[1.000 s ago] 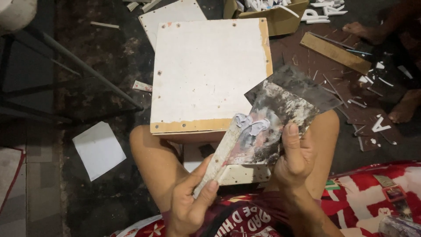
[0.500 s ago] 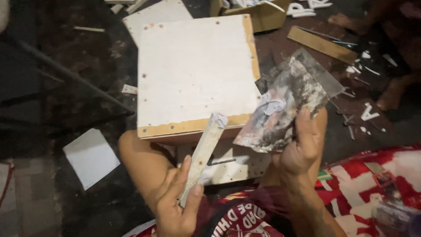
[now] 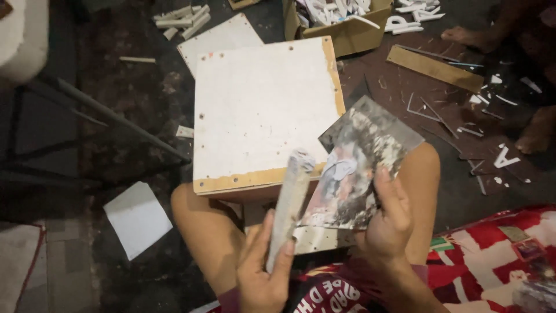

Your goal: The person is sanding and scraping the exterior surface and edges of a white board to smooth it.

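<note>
My left hand (image 3: 263, 269) grips a long flat scraper-like strip (image 3: 291, 203) smeared with pale paste, held upright in front of my knees. My right hand (image 3: 389, 223) holds a dirty grey rectangular plate (image 3: 362, 159) by its lower edge; a blob of pale paste sits on its face near the strip's tip. The strip's top end is close beside the plate, slightly apart from it. Both are held over the near edge of a white square board (image 3: 260, 110) with a wooden rim, which lies on the floor in front of my bent legs.
A cardboard box (image 3: 341, 29) of white cut pieces stands at the back. A wooden slat (image 3: 434, 66) and scattered white scraps lie on the dark floor at right, near another person's feet (image 3: 533, 133). A white sheet (image 3: 136, 217) lies left; a metal chair frame (image 3: 110, 116) stands left.
The plate has tilted and lifted slightly, with paste left on its face. The strip has drawn away from the plate and now stands more upright in my left hand.
</note>
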